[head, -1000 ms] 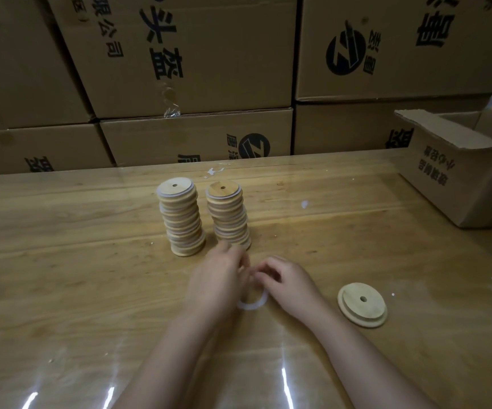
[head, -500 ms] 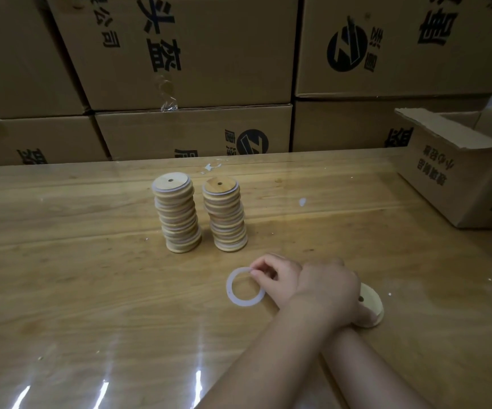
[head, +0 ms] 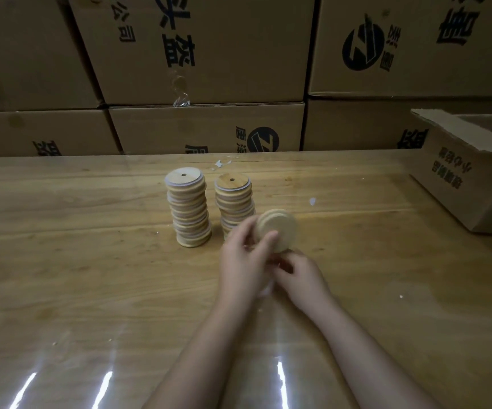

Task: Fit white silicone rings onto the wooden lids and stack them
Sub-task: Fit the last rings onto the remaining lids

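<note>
Two stacks of wooden lids with white rings stand side by side on the table, the left stack (head: 188, 211) a little taller than the right stack (head: 233, 199). My left hand (head: 243, 261) grips a single wooden lid (head: 280, 227), raised and tilted on edge just in front of the right stack. My right hand (head: 301, 278) is directly below the lid with curled fingers. The white silicone ring (head: 267, 287) shows only as a pale blur between my two hands; most of it is hidden.
An open cardboard box (head: 469, 178) sits at the table's right edge. A wall of stacked cartons (head: 203, 54) runs along the back. The wooden table (head: 91, 276) has a glossy cover, with small white scraps (head: 222, 164) behind the stacks.
My left hand picked the loose lid off the table at the right and carried it up to the middle. The ring has left the table and is now at my right hand, under the lid.
</note>
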Motion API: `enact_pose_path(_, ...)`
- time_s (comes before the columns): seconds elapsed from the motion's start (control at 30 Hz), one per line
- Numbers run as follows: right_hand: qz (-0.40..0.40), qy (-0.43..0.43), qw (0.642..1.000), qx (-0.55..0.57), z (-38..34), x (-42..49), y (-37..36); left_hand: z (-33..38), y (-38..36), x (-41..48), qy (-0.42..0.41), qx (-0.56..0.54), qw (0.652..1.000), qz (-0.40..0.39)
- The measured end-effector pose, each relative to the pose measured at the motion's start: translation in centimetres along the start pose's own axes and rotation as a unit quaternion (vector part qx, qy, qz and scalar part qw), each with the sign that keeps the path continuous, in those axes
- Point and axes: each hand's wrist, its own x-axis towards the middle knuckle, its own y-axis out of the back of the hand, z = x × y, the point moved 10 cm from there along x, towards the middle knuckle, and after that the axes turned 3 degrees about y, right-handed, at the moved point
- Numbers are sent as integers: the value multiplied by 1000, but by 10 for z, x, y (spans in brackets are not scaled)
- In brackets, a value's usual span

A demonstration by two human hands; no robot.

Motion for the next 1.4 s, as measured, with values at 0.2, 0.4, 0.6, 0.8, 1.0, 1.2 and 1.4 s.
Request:
enact_pose_path(0.2,15,20,998,57,-7,-2,6,-63,53,11,94,-127,987,33)
enact_pose_path(0.4,87,17,983,161,-3,-3,23,-58,24,9,53,-45,993,-93)
enact_pose_path(0.6,166,10,975,145,4,-6,37,-37,2,2,-14,3,985,-174)
enact_pose_path(0.8,205,63,973,82,-8,-7,46,-29,-3,-2,-46,-4,980,-193)
enact_pose_path(1.0,204,58,973,93,-5,-7,44,-38,3,0,-70,76,985,-134)
enact_pose_path(1.2,198,46,974,101,-6,-7,43,-39,5,0,-86,112,982,-122)
enact_pose_path(1.4,188,26,977,101,-6,-8,41,-41,6,1,-85,105,984,-118)
